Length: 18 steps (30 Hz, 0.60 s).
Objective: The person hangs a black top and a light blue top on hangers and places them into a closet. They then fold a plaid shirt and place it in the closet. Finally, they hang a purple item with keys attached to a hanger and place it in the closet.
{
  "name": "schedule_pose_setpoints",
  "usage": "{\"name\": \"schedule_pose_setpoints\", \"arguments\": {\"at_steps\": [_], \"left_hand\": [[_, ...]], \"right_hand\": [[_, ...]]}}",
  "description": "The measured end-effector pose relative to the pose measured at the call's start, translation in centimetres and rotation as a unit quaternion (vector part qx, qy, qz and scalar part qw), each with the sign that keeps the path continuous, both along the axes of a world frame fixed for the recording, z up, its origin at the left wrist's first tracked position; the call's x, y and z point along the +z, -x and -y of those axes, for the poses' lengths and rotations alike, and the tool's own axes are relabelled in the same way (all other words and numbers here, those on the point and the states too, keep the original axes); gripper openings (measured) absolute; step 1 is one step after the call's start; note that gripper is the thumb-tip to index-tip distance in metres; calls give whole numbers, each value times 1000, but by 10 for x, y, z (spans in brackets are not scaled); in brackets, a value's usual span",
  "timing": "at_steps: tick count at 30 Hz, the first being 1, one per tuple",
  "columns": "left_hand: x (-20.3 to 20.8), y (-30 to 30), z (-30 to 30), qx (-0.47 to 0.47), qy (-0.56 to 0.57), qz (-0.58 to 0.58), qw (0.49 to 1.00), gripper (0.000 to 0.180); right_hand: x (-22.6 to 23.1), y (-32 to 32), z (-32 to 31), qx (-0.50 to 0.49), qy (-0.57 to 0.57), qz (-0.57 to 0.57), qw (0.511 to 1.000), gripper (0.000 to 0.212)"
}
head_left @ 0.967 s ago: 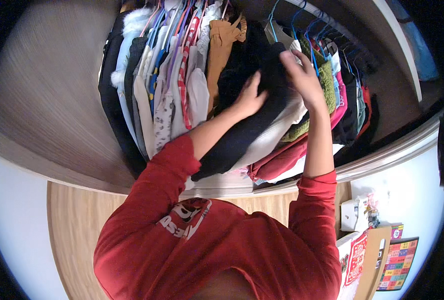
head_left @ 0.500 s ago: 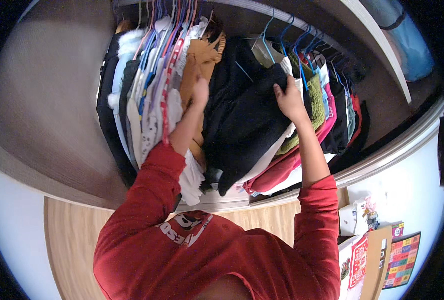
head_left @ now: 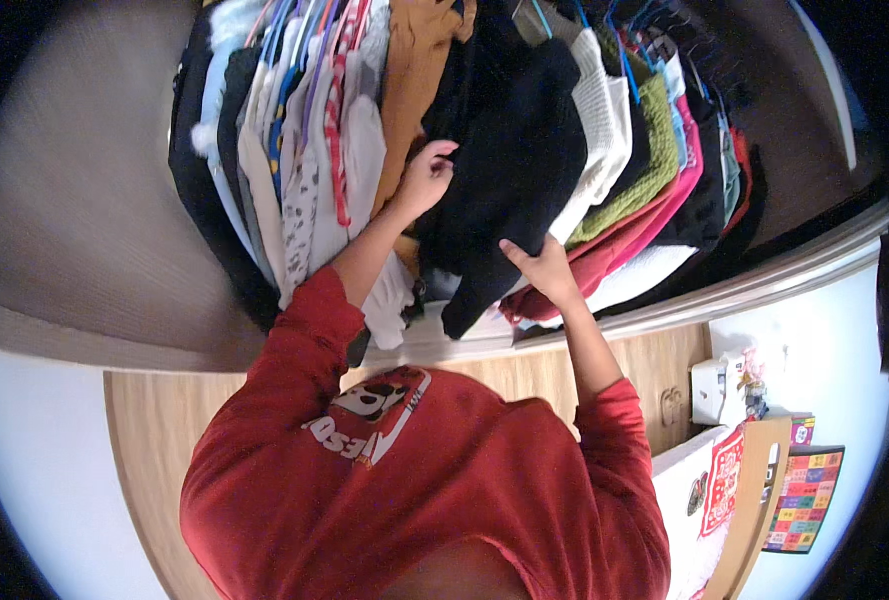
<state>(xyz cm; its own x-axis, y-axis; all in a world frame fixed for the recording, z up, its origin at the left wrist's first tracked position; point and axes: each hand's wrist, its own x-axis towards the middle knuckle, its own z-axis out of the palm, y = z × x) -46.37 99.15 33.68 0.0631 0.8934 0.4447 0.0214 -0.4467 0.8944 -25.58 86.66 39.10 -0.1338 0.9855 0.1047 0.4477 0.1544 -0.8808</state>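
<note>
A black long-sleeved garment (head_left: 515, 150) hangs at the middle of a packed closet rail. My right hand (head_left: 545, 270) has its thumb on the front of that garment's lower right edge, with the fingers tucked behind it. Beside the garment's left edge, my left hand (head_left: 427, 183) is half curled, thumb and forefinger apart, with nothing visible between them. A brown garment (head_left: 415, 75) hangs just left of this hand. To the right of the black garment come a white knit sweater (head_left: 602, 120) and a green fuzzy knit (head_left: 655, 150).
Light-coloured and patterned clothes (head_left: 305, 200) crowd the left side. The closet's side panel (head_left: 75, 190) stands at far left, and its bottom track (head_left: 765, 285) runs in front. Wood flooring (head_left: 175, 430) lies below. A bed or bench with a red-and-white cloth (head_left: 725, 490) is at lower right.
The view has shifted closer to the clothes. My right hand has gone from the black garment's upper right edge down to its lower edge. My left hand has moved right, off the brown garment.
</note>
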Motion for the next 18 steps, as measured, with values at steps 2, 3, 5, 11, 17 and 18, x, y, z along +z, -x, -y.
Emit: {"name": "schedule_pose_setpoints", "arguments": {"at_steps": [2, 3, 5, 11, 17, 18], "left_hand": [[-4, 2, 13, -35, 2, -23, 999, 36], [-9, 5, 13, -11, 12, -41, 999, 36], [-22, 13, 15, 33, 32, -79, 996, 37], [-9, 24, 36, -62, 14, -32, 997, 37], [57, -11, 91, -123, -98, -67, 985, 53], [64, -12, 97, -106, -129, -72, 983, 54]], "right_hand": [[-22, 5, 8, 10, -4, 2, 1000, 36], [-28, 6, 11, 16, -22, 0, 1000, 37], [-39, 0, 21, 52, -17, -3, 999, 37], [-25, -37, 40, 214, 240, -8, 947, 54], [-39, -47, 81, 234, 230, 106, 939, 53], [-45, -52, 85, 241, 288, 147, 915, 44]]}}
